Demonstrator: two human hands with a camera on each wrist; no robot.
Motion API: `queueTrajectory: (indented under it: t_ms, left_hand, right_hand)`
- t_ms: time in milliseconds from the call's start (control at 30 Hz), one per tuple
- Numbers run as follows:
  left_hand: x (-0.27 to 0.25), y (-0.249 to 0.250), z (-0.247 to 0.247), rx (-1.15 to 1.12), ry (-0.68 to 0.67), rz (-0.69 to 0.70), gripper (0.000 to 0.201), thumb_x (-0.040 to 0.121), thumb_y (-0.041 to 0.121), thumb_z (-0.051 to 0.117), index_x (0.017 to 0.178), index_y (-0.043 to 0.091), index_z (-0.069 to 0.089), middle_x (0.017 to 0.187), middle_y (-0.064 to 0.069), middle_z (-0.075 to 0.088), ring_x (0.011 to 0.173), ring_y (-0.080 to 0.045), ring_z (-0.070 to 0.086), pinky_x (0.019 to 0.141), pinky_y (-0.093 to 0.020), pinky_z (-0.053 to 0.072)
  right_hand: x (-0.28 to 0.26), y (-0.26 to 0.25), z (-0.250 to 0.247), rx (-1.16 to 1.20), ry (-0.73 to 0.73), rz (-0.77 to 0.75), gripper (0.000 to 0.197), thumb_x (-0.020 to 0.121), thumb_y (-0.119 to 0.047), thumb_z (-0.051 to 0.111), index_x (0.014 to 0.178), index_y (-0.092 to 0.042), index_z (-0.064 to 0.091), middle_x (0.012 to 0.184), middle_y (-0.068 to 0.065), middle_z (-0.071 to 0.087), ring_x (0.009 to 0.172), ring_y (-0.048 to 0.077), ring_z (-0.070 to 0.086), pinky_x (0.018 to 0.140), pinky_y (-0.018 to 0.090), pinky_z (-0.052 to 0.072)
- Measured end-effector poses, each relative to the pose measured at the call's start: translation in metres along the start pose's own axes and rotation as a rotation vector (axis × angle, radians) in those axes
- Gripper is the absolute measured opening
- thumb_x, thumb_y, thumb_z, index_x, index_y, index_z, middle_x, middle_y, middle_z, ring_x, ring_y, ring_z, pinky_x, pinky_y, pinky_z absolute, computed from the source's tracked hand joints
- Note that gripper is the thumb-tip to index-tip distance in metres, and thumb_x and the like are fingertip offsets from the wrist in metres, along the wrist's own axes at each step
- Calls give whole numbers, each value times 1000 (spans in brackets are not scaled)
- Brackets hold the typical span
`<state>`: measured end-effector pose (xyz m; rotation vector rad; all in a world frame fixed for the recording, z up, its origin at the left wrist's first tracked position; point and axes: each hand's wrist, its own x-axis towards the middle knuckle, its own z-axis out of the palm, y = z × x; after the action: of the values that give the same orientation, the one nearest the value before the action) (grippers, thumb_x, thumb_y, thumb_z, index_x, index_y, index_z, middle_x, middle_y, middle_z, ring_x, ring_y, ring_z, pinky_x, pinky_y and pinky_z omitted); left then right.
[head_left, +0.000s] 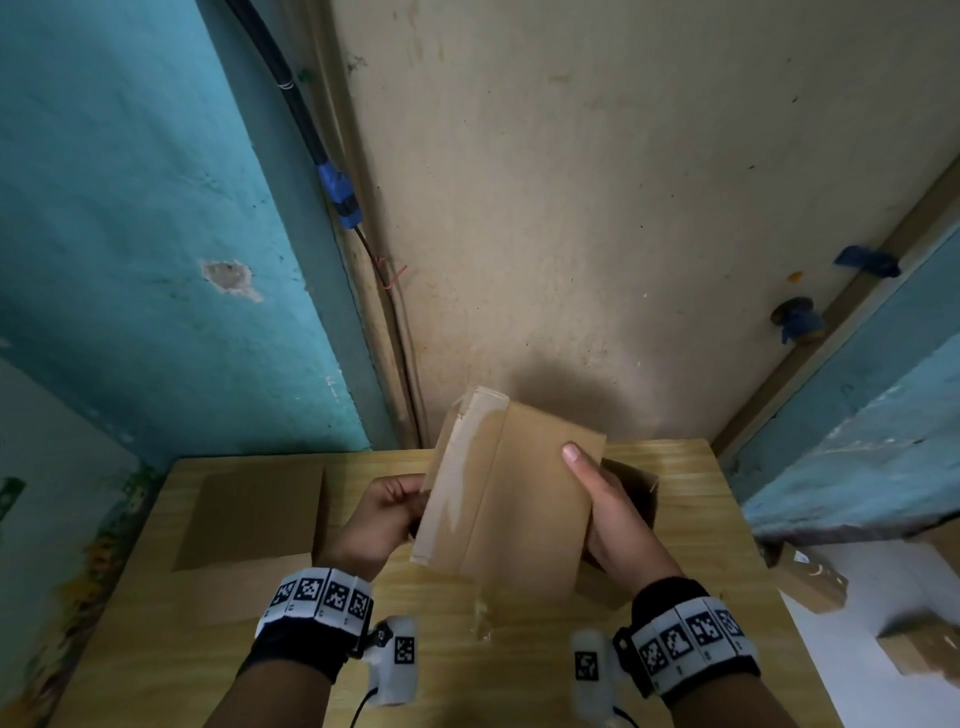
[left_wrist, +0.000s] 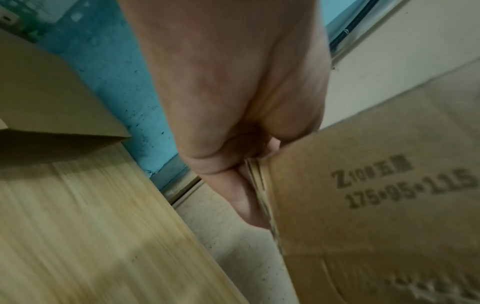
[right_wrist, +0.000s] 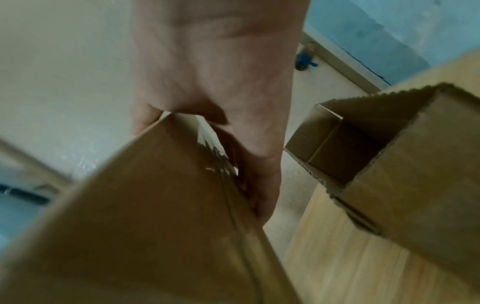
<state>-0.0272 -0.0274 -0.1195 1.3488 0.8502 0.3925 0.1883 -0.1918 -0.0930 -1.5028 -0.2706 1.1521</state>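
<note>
A flattened brown cardboard box (head_left: 511, 499) with clear tape along its left side is held tilted above the wooden table (head_left: 519, 665). My left hand (head_left: 387, 514) grips its left edge, fingers curled round the cardboard. My right hand (head_left: 605, 512) holds the right edge, thumb lying on top and fingers underneath. In the left wrist view the box (left_wrist: 376, 205) shows printed size numbers beside my left hand (left_wrist: 233, 144). In the right wrist view the box (right_wrist: 155, 216) fills the lower left below my right hand (right_wrist: 233, 123).
An open cardboard box (head_left: 636, 493) stands on the table behind my right hand, also seen as the open box (right_wrist: 376, 154). A flat cardboard stack (head_left: 254, 519) lies at the table's left. More cartons (head_left: 810, 577) sit on the floor at right. Walls stand close behind.
</note>
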Motion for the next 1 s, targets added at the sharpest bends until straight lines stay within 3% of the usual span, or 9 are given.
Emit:
queueTrajectory:
  t_ms: [100,200,300,400,467,600,733,867,1000]
  left_hand:
    - [-4,4,2,44,-20,-13,21,99,1,59,104,7,79,93,-24,77,79,-33,67,73,-41,56]
    - [-6,20,9,115,28,5,36,97,-10,54,115,18,68,94,0,78,91,-19,73,69,-21,56]
    - [3,22,8,38,244,68,35,99,-11,48,120,14,59,112,-2,70,114,-30,64,84,-28,53]
    - [2,30,1,99,429,245,35,102,-3,47,118,23,64,118,7,70,115,-13,64,104,-38,50]
    - [-6,42,4,250,375,384,35,101,0,50,118,25,68,120,12,68,116,-3,61,103,-32,49]
    - [-17,54,30,617,93,477,23,100,27,59,119,35,70,138,18,54,133,-4,42,107,-25,38]
    - [-25,56,51,559,76,423,31,84,60,61,113,47,64,143,21,43,140,-11,32,116,-43,35]
    - [-32,54,62,570,108,414,37,82,63,56,118,57,59,148,23,36,143,-10,24,120,-51,28]
    - [-35,53,70,557,117,414,41,83,55,53,123,67,53,150,22,33,140,6,18,123,-53,20]
  right_hand:
    - [-4,3,-3,42,-40,-71,94,57,-72,89,138,-37,59,129,-3,73,122,21,67,109,50,49]
    - [-8,1,2,-121,-20,-215,84,63,-66,87,139,-48,55,131,-15,68,124,15,63,107,46,50]
    - [-5,3,7,-259,-17,-351,88,64,-50,94,137,-54,47,131,-19,67,122,0,62,100,32,55]
    - [-3,10,12,-327,-11,-416,112,60,-45,99,154,-41,37,139,-21,60,130,-4,56,109,33,52]
    - [-2,17,17,-380,11,-460,123,56,-55,99,157,-38,31,146,-19,55,138,2,50,116,41,47]
    - [-5,23,29,-468,98,-567,127,55,-63,97,157,-32,27,150,-13,50,142,3,45,118,38,44]
    - [-8,28,36,-548,155,-653,125,55,-70,92,153,-33,24,147,-5,49,139,15,48,111,43,50]
    - [-10,33,38,-578,189,-698,122,57,-60,94,153,-32,24,145,-4,45,137,17,47,109,46,50]
    - [-11,36,39,-617,186,-748,119,58,-52,95,151,-35,23,141,-14,36,138,17,45,112,47,48]
